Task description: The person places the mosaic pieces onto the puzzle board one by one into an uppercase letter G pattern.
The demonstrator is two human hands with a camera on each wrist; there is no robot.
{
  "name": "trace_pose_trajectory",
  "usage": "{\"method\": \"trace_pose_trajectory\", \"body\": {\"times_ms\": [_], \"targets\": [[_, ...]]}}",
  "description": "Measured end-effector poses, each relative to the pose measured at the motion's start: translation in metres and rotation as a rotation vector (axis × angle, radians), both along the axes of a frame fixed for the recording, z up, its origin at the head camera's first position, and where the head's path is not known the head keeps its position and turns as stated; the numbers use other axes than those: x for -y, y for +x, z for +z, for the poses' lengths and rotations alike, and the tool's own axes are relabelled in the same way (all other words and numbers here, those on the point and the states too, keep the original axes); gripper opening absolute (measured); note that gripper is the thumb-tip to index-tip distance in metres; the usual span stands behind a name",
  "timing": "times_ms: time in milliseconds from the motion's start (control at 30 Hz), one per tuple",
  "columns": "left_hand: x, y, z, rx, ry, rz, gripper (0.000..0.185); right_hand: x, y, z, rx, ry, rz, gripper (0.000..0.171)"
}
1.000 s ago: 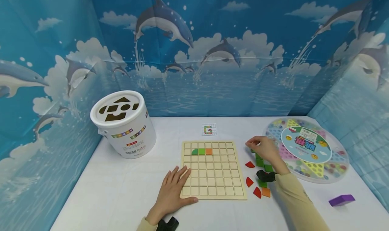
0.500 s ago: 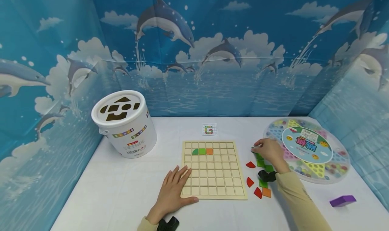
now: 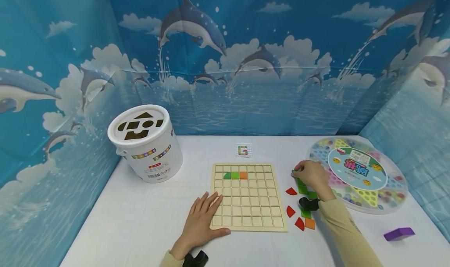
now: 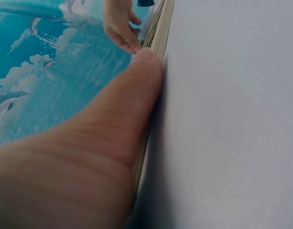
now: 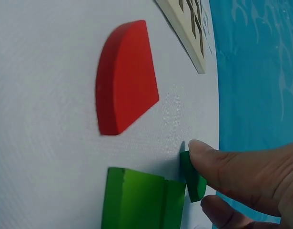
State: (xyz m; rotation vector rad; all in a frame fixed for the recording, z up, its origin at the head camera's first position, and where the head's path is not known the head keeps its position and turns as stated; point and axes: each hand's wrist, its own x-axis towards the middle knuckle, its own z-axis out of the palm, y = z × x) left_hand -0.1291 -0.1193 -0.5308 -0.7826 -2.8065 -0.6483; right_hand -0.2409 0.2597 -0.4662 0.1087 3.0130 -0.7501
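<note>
My left hand (image 3: pixel 201 222) rests with spread fingers on the lower left corner of a wooden grid board (image 3: pixel 247 228), its thumb along the near edge. In the board's second row sit a dark green quarter-circle (image 3: pixel 227 176), a light green square (image 3: pixel 235 175) and an orange square (image 3: pixel 243 175). Right of the board, my right hand (image 3: pixel 313 176) pinches a small dark green piece (image 5: pixel 193 177) between thumb and finger; its shape is partly covered. Light green squares (image 5: pixel 136 198) lie right beside it, and a red quarter-circle (image 5: pixel 132 78) lies farther off.
Several red quarter-circles (image 3: pixel 290 211) and an orange square (image 3: pixel 309 223) lie near my right wrist. A small pattern card (image 3: pixel 244 150) lies behind the board. A white lidded bucket (image 3: pixel 154 161) stands left, a round game board (image 3: pixel 397 177) lies right, and a purple block (image 3: pixel 399 234) sits nearer.
My right hand has moved right from beside the board to the green pieces and taken hold of a dark green one. The left hand stays in place.
</note>
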Motion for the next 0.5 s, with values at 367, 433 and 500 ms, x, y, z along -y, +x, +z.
{"method": "trace_pose_trajectory", "body": {"times_ms": [367,433,500], "targets": [[0.000,0.001,0.002,-0.013,0.002,-0.002,0.092,0.007,0.001,-0.003,-0.042,0.005,0.002,0.016],[0.000,0.001,0.003,-0.013,0.004,-0.004,0.092,0.008,0.001,-0.004,-0.055,0.002,0.002,0.016],[0.000,0.002,0.004,-0.013,0.004,-0.003,0.092,0.011,0.002,-0.004,-0.073,-0.001,0.008,0.018]]}}
